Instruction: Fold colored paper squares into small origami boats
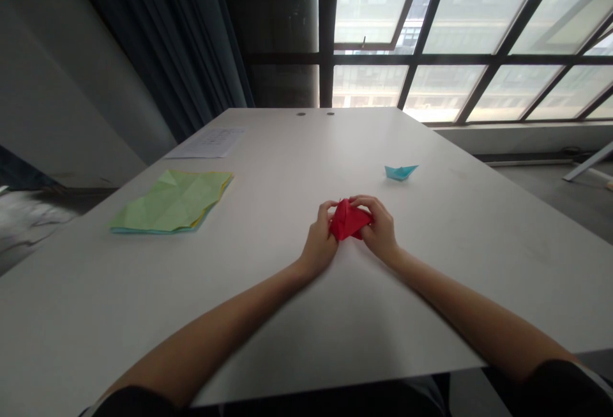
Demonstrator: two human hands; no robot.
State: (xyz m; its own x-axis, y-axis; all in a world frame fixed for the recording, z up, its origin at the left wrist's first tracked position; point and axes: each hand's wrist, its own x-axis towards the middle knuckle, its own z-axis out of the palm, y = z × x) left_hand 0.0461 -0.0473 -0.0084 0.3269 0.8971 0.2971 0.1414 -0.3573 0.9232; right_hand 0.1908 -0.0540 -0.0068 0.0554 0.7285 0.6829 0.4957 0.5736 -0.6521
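A red piece of folded paper [348,219] is held between my two hands, low over the middle of the table. My left hand [320,238] grips its left side, fingers curled around the edge. On the other side, my right hand [380,228] pinches the right end, with the thumb below and the fingers over the top. The paper has several creased, pointed faces; its far side is hidden. Beyond my right hand, a small blue folded paper boat [401,172] rests on the table, touched by neither hand.
The white table [268,315] stretches away toward the windows. On its left lies a stack of creased paper sheets [172,200], light green on top with yellow and blue edges below. Farther back is a printed white sheet [208,143]. A dark curtain [177,40] hangs beyond the left edge.
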